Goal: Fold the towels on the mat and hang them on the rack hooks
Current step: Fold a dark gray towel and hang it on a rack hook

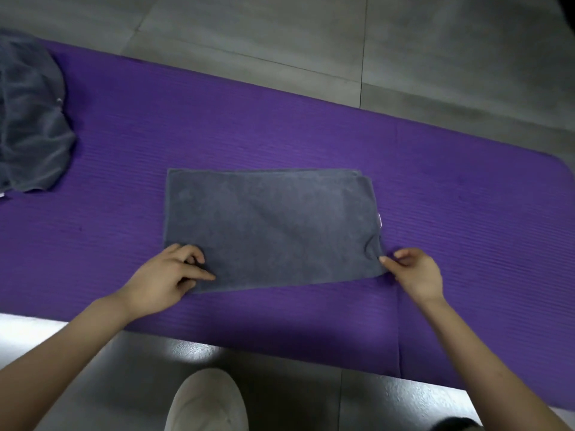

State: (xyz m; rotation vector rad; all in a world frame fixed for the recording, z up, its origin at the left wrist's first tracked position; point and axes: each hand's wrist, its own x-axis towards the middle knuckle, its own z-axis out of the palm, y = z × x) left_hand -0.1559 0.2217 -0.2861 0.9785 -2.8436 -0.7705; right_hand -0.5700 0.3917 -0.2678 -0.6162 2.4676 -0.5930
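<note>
Both hands are gripping the near corners of a folded grey towel (270, 225) on the purple mat (280, 126).

At the far left a crumpled grey towel (31, 119) is lying heaped on the mat's end, well apart from the hands. The left hand (168, 275) is resting on the folded towel's near left corner, its fingers (197, 258) curling down onto the cloth and its thumb stretching along the near edge, so that the corner is sitting under the hand and is clasped by it. The towel is lying flat mid-mat, its layered edges showing at the far side. The right hand (417, 272) is pinching the near right corner, fingertips meeting right at the cloth's tip and the rest of the hand staying off the towel, over the mat. Grey tiled floor (249, 32) is showing beyond the mat.
</note>
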